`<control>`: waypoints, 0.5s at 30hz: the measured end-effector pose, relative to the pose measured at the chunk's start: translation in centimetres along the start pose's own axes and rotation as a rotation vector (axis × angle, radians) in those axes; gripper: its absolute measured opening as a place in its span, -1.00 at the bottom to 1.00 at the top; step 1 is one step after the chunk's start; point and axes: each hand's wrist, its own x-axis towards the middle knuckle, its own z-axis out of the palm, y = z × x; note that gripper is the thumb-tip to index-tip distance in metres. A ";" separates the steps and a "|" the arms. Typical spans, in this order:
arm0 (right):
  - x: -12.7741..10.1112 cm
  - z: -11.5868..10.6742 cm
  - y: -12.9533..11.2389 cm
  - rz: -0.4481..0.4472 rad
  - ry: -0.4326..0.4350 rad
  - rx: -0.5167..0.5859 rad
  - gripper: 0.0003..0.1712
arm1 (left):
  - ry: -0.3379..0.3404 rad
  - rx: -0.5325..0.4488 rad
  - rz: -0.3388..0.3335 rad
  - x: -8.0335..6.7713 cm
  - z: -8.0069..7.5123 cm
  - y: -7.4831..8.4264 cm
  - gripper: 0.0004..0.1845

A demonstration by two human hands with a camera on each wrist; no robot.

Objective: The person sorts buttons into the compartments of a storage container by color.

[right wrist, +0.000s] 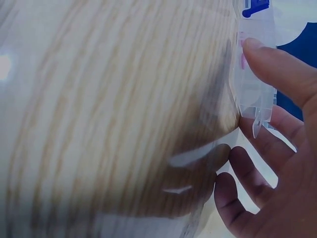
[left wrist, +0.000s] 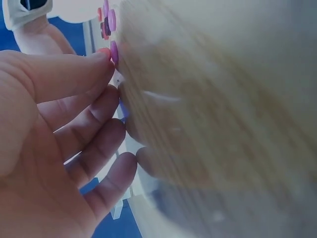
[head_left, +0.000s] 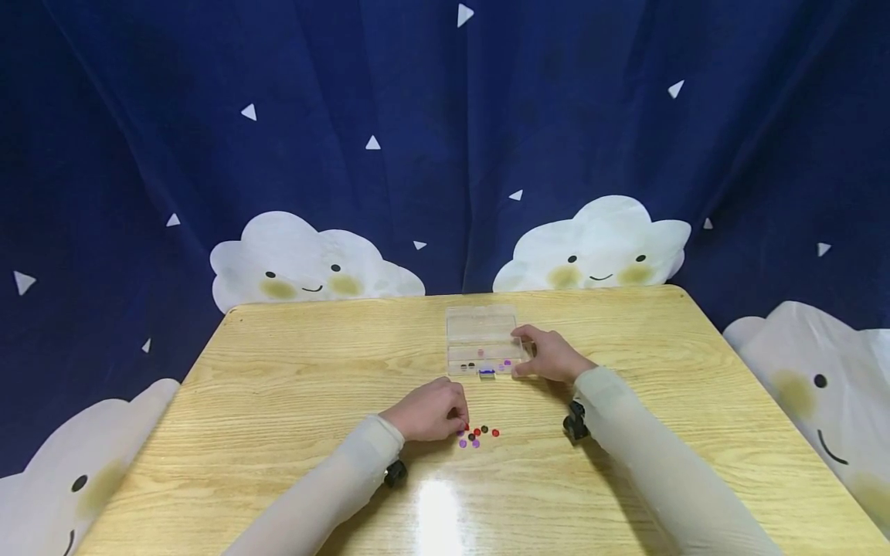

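My left hand is over the table beside a small group of round buttons. Between its thumb and forefinger it pinches a red button; a purple button stands right beside the thumb tip. The other fingers bend down onto the tabletop. My right hand holds the right side of a clear plastic box, thumb at the front and fingers along the side wall. The box lies with its lid folded back. Black buttons, purple buttons and a reddish button lie in separate compartments.
Red, black and purple loose buttons, among them a red button, lie just right of my left hand. A blue latch sits on the box's front edge. The wooden table ends at a dark blue curtain.
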 end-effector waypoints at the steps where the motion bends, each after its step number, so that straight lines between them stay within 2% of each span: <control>1: 0.0 0.0 0.0 0.000 0.000 -0.003 -0.13 | 0.000 -0.009 -0.003 -0.1 -0.1 -0.1 -0.87; 7: 0.0 0.1 0.0 -0.005 -0.001 -0.017 -0.13 | 0.027 -0.059 -0.024 -0.3 -0.8 -1.0 -0.86; 15: 0.0 0.0 0.0 -0.002 -0.002 0.008 -0.13 | 0.044 -0.133 -0.104 -0.7 -1.5 -2.1 -0.87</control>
